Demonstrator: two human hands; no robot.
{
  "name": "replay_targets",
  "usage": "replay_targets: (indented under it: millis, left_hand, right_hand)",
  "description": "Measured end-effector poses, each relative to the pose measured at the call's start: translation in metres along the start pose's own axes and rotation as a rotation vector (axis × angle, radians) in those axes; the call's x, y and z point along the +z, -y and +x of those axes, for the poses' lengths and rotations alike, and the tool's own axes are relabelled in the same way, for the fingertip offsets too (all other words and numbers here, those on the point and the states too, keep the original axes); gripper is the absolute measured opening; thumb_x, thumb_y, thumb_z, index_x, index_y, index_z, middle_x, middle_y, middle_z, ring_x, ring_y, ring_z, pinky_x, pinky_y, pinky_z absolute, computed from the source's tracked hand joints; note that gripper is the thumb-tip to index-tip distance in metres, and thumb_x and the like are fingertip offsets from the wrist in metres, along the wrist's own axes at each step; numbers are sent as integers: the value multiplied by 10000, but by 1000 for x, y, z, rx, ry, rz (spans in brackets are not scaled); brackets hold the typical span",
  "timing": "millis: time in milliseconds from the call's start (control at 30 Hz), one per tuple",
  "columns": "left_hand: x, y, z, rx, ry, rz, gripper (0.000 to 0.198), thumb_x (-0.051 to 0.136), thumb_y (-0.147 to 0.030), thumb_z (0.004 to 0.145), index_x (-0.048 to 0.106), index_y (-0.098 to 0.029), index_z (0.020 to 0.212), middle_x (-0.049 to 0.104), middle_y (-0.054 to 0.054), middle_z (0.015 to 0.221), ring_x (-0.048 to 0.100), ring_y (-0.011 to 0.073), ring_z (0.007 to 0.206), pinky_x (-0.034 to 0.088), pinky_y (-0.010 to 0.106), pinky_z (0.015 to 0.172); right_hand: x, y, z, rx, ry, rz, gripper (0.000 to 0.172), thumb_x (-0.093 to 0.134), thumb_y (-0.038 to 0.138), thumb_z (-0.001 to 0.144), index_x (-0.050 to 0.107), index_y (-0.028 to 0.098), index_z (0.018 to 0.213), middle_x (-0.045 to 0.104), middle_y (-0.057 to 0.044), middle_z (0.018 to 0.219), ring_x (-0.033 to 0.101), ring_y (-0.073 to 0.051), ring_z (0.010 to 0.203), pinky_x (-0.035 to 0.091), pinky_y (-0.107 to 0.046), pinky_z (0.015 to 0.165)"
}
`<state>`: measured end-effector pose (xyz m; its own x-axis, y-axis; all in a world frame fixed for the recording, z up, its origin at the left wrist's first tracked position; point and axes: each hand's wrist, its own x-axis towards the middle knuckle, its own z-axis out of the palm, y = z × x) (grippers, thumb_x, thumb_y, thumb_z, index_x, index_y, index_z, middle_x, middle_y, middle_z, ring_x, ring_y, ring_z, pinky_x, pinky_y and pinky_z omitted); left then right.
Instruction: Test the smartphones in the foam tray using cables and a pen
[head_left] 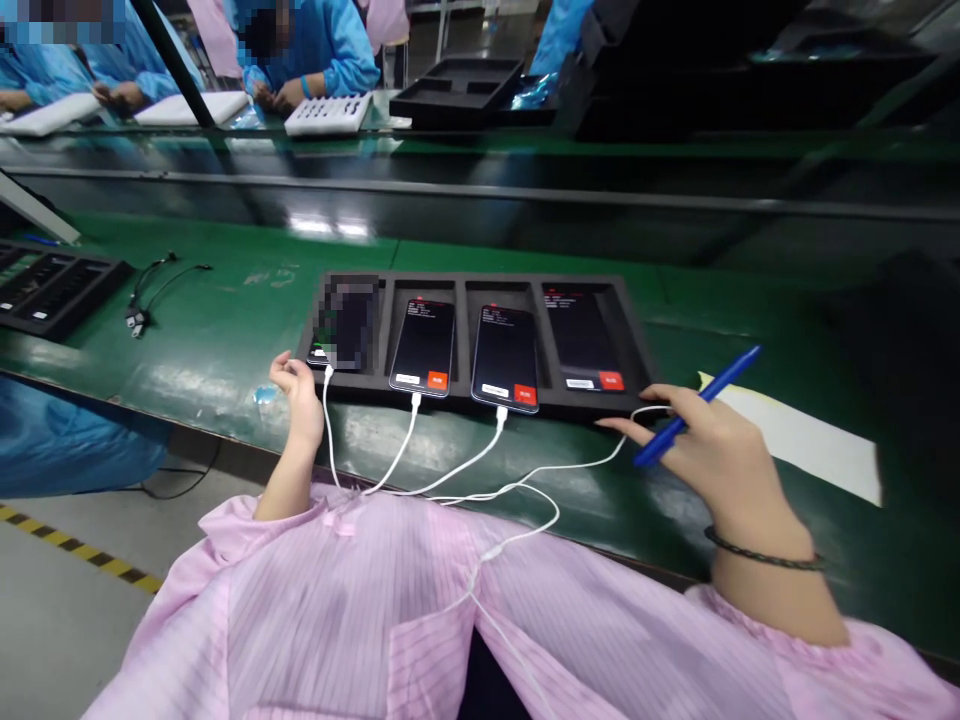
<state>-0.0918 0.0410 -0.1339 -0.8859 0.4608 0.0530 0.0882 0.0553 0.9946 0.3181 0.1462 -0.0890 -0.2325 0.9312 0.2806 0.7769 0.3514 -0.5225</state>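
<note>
A black foam tray (463, 385) lies on the green bench, with phones in its slots. From the left, a partly blurred phone (349, 325), a second phone (424, 345) and a third phone (505, 355) each have a white cable plugged into the lower end. The rightmost phone (581, 340) shows a red label and no plug. My left hand (298, 400) is closed at the tray's left front corner, fingers curled against its edge. At the right front corner, my right hand (716, 450) holds a blue pen (697, 405); a loose white cable (585, 463) runs into its fingers.
White paper (810, 445) lies right of my right hand. To the left are short black cables (142, 300) and another black tray (56, 290). Beyond a metal rail, co-workers in blue handle white trays (330, 113), and black trays (457, 90) stand there.
</note>
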Motion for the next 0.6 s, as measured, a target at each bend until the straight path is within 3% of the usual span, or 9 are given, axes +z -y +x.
replay_targets:
  millis: [233, 400, 500, 600]
  left_hand:
    - [3, -8, -2, 3, -6, 119, 196, 368, -417, 1033, 351, -239, 1115, 371, 104, 1331, 401, 186, 1300, 267, 351, 1208]
    - [7, -3, 0, 20, -63, 163, 175, 326, -409, 1034, 362, -253, 1103, 413, 72, 1265, 416, 177, 1285, 285, 370, 1199]
    - [1, -2, 0, 53, -1, 219, 188, 378, -392, 1009, 344, -248, 1125, 420, 91, 1275, 438, 184, 1264, 310, 382, 1180]
    - [-16, -9, -6, 117, 127, 374, 299, 482, -397, 952, 344, -241, 1167, 431, 110, 1283, 451, 221, 1272, 320, 448, 1165]
  right_hand:
    - [9, -23, -3, -133, -81, -148, 186, 655, 559, 798, 637, 392, 877, 656, -102, 753, 623, -360, 723, 450, -465, 680]
    - [20, -36, 4, -355, -284, -370, 499, 536, 688, 860, 679, 213, 811, 538, -37, 512, 515, -200, 471, 361, -300, 465]
    - [16, -31, 1, -535, -360, -435, 507, 514, 642, 932, 695, 171, 879, 598, -32, 551, 518, -163, 445, 354, -281, 429]
    - [5, -29, -10, -588, -357, -368, 572, 545, 742, 873, 686, 190, 926, 642, -33, 599, 579, -172, 455, 423, -284, 434]
